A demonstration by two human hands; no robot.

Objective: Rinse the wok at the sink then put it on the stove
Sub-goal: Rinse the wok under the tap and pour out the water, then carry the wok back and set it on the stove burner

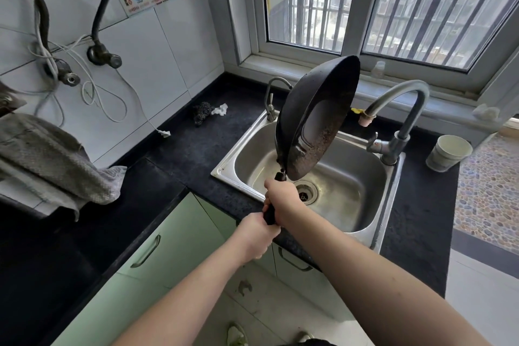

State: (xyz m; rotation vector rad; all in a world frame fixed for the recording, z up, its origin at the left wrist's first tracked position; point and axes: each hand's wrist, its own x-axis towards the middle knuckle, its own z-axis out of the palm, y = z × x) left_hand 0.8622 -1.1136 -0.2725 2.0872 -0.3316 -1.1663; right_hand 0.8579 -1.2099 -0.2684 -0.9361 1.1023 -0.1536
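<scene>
Your fingers are wrapped tight around the wok's black handle [271, 209], both hands stacked on it at the centre of the frame. Your right hand [282, 199] grips the upper part, just below where the handle meets the pan, knuckles toward you. Your left hand [257, 236] grips the lower end, directly beneath the right and touching it, so only a short stretch of handle shows between and above them. Both forearms reach in from the bottom edge of the frame.

From that grip the wok [314, 121] rises up and to the right, tipped steeply on edge over the stainless sink [362, 177], its bowl facing right toward the curved faucet [404, 98]. It touches neither basin nor faucet. The outside is matte black; the inside is dark with a pale, worn oval at the centre and brownish, speckled crust along the lower wall and near the handle joint. Its lowest rim hangs just above the drain [306, 192].

A smaller tap [271, 101] stands at the sink's back left corner. On the black countertop [179, 154] left of the sink lie a dark scouring pad [201, 112] and a white scrap beside it. A paper cup [448, 152] sits at right, near the faucet base. A grey cloth [56, 160] drapes at the left edge of the frame.
</scene>
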